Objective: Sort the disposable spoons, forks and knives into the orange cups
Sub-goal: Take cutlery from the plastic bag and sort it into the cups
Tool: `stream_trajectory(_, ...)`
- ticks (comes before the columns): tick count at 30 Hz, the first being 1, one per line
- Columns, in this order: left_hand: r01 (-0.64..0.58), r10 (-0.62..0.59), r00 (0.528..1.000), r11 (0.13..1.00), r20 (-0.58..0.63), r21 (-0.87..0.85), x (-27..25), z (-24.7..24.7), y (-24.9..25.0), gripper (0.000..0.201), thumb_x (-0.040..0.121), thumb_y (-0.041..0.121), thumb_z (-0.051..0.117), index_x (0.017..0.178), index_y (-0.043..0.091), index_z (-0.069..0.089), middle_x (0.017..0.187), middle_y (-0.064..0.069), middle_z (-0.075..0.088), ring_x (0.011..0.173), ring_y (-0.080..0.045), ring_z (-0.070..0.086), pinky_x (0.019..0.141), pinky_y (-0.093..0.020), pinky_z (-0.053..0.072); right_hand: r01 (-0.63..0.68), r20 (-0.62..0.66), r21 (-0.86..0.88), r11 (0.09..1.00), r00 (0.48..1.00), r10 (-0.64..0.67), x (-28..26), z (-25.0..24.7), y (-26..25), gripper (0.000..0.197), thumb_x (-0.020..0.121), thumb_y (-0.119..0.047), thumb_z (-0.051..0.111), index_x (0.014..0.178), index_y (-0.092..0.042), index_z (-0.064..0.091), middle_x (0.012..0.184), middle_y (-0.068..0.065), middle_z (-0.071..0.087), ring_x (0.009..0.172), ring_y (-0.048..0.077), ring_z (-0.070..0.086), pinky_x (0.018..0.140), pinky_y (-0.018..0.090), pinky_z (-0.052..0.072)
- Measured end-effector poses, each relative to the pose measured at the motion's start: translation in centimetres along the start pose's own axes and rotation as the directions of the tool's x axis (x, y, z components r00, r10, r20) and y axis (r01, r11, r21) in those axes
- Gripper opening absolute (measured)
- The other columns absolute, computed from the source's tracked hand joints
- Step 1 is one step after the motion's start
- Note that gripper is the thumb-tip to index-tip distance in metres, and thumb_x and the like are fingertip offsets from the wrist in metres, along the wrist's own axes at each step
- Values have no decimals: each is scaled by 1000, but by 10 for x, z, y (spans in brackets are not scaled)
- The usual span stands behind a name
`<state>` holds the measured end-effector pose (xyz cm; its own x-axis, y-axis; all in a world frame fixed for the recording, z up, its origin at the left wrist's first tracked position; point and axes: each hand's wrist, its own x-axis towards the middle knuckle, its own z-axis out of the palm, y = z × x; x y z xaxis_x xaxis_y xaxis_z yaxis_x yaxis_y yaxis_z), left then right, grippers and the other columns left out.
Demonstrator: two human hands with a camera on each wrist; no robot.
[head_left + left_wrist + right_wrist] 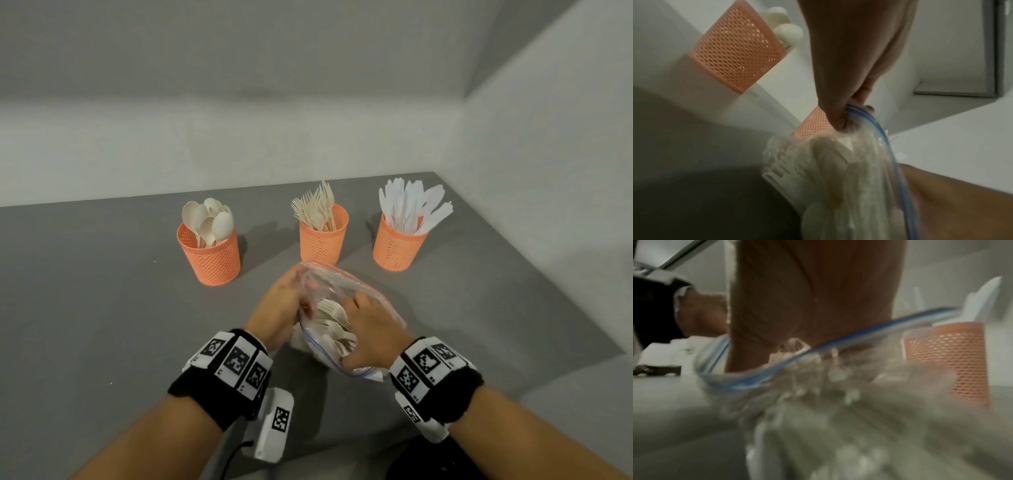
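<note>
You are gripping the bag (346, 291) rim with your left hand (281, 308); your right hand (371, 334) is reaching inside, grasp hidden. The cups (212, 257) are filling, but cutlery (334, 325) is remaining.

text: none legible | wristbands (236, 361): coded square markers only

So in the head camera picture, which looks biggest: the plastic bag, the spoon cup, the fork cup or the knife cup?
Largest to smallest, as they look in the head view:
1. plastic bag, partly hidden by both hands
2. spoon cup
3. knife cup and fork cup, too alike to rank; all three cups may match, since the spoon cup stands nearer.
</note>
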<state>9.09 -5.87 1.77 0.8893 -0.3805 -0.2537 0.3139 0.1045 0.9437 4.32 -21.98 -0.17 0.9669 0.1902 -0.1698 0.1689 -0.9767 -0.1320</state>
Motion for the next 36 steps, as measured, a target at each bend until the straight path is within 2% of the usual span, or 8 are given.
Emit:
stream_trajectory(4, -20, -24, 993, 931, 114, 365, -6, -15, 1, 49, 82, -3, 59, 122, 21, 45, 104, -2, 58, 92, -19, 57, 80, -23, 47, 7, -6, 52, 999, 1000, -6, 0, 7, 2, 67, 68, -46, 67, 119, -8, 45, 121, 8, 50, 112, 26, 48, 97, 33, 35)
stream_trajectory(7, -74, 14, 997, 536, 79, 841, -7, -30, -8, 67, 78, 5, 65, 136, 23, 36, 121, -8, 52, 114, -24, 51, 98, -31, 42, -15, 56, 228, 974, 998, 3, 4, 2, 11, 62, 72, -44, 62, 118, -5, 50, 124, 9, 50, 116, 26, 47, 96, 31, 37)
stream_trajectory(10, -47, -3, 999, 402, 53, 915, -11, -29, -12, 64, 83, 2, 55, 141, 19, 33, 124, -16, 52, 118, -31, 48, 96, -28, 35, -71, 125, 295, 953, 992, 35, 11, -3, 16, 69, 66, -55, 53, 115, -6, 55, 124, 8, 50, 118, 25, 44, 98, 29, 36)
stream_trajectory(15, -4, -32, 999, 471, 22, 882, -3, -20, -8, 70, 80, -4, 51, 142, 18, 29, 124, -17, 55, 113, -31, 54, 86, -27, 39, -42, 111, 147, 988, 993, 25, 18, 0, 6, 85, 61, -61, 67, 128, -14, 46, 132, 6, 49, 124, 25, 44, 103, 35, 36)
stream_trajectory(20, 54, -2, 996, 785, -84, 618, -1, -18, -6, 69, 76, -17, 47, 137, 15, 37, 108, -15, 57, 86, -21, 55, 67, -26, 49, 12, 146, 162, 987, 989, -36, 15, -3, -2, 68, 59, -39, 78, 115, -16, 48, 118, 3, 53, 107, 23, 50, 92, 34, 43)
stream_trajectory(25, 67, -28, 995, 897, -96, 436, 5, -25, -12, 70, 65, -16, 45, 130, 11, 47, 116, -17, 59, 98, -29, 58, 82, -42, 53, -65, 149, 288, 956, 989, 22, 18, 3, -2, 61, 54, -31, 81, 106, -12, 55, 105, 4, 63, 93, 23, 57, 80, 34, 49)
stream_trajectory(33, 46, 57, 994, 569, -95, 821, 6, -39, -10, 40, 87, 8, 55, 127, 14, 54, 124, -9, 58, 114, -23, 52, 92, -25, 38, -28, 44, 546, 837, 999, 4, 10, -3, 3, 56, 63, -12, 75, 116, -11, 57, 99, -6, 56, 89, 12, 51, 66, 13, 38)
stream_trajectory(36, 0, 84, 995, 461, -44, 887, 2, -43, -10, 35, 86, 10, 60, 120, 14, 60, 112, -7, 57, 103, -21, 55, 89, -22, 40, -114, 60, 688, 716, 993, 100, 9, -10, 9, 40, 68, -6, 76, 104, -2, 59, 92, 2, 59, 87, 18, 56, 77, 33, 49)
